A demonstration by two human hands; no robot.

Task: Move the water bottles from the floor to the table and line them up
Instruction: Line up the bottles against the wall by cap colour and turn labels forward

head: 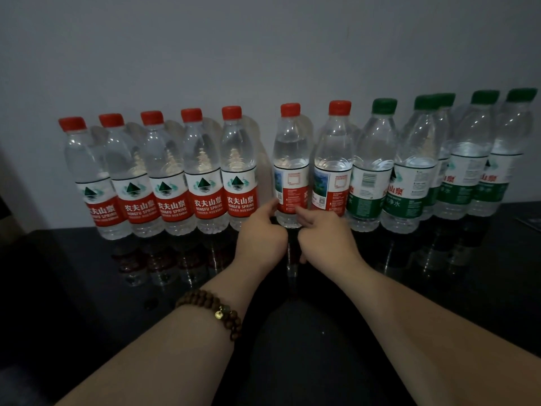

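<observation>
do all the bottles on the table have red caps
No, green-capped bottles stand at the right end of the row, beside the red-capped bottles.

Seven red-capped bottles [205, 171], five green-capped bottles [371, 171], two hands, left [260, 232] and right [323, 234], one beaded bracelet [210, 309], one dark table [87, 288]

Two bare forearms reach forward and converge. The left hand [260, 232] and right hand [322, 235] sit close together, backs up, fingers mostly curled under, one finger of each stretched ahead.
</observation>
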